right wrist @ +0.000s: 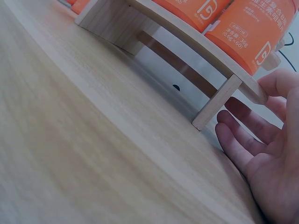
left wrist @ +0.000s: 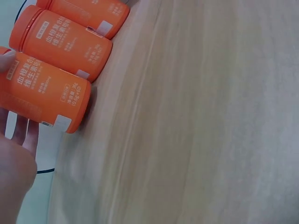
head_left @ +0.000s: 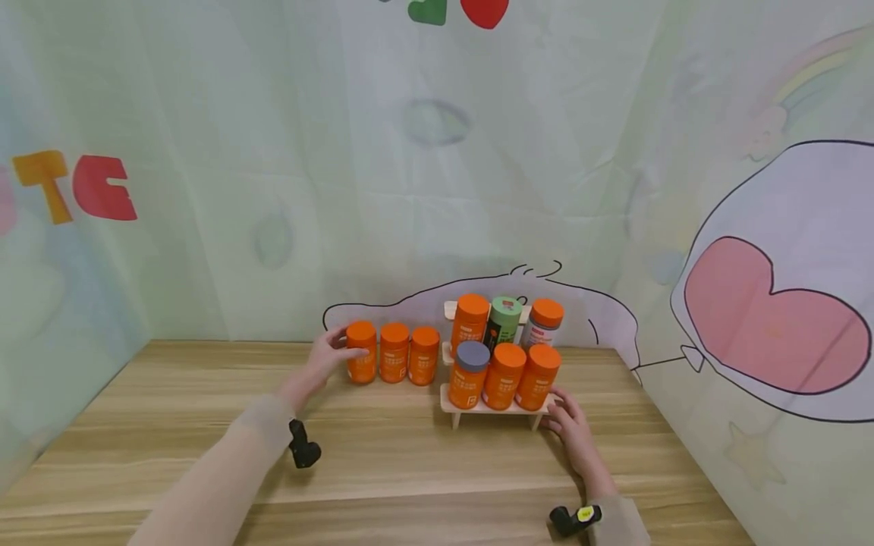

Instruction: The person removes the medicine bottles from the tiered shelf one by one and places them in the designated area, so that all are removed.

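Observation:
In the head view my left hand (head_left: 326, 358) grips the leftmost orange jar (head_left: 362, 353) of three standing side by side. The thumb (left wrist: 6, 61) lies across its front and the other fingers are behind it. Beside it stand a middle orange jar (head_left: 394, 353) and a third orange jar (head_left: 424, 356). My right hand (head_left: 572, 432) holds the right end of a stepped wooden rack (head_left: 492, 409). Its upper fingers are at the shelf's end and the others curl below, beside the leg (right wrist: 217, 103). On the lower shelf is a grey-lidded orange jar (head_left: 468, 379) with two all-orange jars (head_left: 505, 379).
Higher on the rack are an orange jar (head_left: 471, 322), a green-lidded jar (head_left: 504, 322) and an orange-lidded pale jar (head_left: 544, 322). The wood-grain table (head_left: 410, 470) meets a printed curtain (head_left: 375, 189) behind and at the sides.

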Action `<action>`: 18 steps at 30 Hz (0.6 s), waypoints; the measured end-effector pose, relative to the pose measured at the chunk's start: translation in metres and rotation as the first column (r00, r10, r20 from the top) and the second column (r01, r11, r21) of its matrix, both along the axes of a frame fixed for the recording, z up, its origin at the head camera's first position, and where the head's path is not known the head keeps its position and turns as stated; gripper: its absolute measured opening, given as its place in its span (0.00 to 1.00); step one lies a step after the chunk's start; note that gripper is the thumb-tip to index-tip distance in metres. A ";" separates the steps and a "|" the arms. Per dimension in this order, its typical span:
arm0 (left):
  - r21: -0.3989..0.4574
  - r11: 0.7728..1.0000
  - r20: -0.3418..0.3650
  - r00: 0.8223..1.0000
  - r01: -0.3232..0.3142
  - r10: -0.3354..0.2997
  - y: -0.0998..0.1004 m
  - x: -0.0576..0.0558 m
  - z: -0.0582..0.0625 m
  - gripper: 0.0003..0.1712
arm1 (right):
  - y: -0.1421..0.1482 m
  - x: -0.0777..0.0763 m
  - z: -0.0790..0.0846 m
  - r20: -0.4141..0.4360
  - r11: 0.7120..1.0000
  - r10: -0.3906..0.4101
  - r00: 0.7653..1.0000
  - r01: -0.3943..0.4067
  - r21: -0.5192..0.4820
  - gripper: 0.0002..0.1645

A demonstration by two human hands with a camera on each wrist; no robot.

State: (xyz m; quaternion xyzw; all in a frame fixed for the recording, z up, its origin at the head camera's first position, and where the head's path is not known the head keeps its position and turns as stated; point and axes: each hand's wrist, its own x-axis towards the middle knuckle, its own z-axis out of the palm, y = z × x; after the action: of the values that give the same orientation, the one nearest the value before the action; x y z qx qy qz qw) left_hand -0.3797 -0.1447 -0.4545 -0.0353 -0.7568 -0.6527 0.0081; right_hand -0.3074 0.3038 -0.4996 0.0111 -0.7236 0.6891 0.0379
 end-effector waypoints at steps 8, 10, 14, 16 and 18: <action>0.006 1.000 0.004 1.000 -0.005 0.005 0.004 0.000 -0.007 0.43 | 0.000 0.000 -0.003 0.001 1.000 -0.001 1.000 0.001 0.005 0.28; 0.012 1.000 -0.002 1.000 -0.005 0.005 0.004 -0.001 -0.009 0.43 | 0.001 0.000 -0.004 -0.005 1.000 -0.002 1.000 0.002 0.002 0.27; 0.040 0.999 0.003 1.000 0.003 -0.004 0.004 -0.002 -0.013 0.45 | 0.001 -0.001 -0.004 -0.018 1.000 -0.002 1.000 0.002 -0.008 0.26; 0.055 0.998 0.007 1.000 0.010 -0.010 0.004 -0.002 -0.014 0.46 | 0.002 0.000 -0.005 -0.023 1.000 0.000 1.000 0.000 -0.009 0.26; 0.073 0.997 0.012 1.000 0.012 -0.013 0.003 -0.002 -0.015 0.47 | 0.002 -0.001 -0.004 -0.022 1.000 -0.001 1.000 0.001 -0.011 0.26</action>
State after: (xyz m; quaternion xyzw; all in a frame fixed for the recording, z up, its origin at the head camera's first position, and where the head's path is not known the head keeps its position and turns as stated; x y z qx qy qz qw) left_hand -0.3821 -0.1415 -0.4695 -0.0356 -0.7323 -0.6801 0.0005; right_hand -0.3081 0.3054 -0.5040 0.0180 -0.7192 0.6930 0.0461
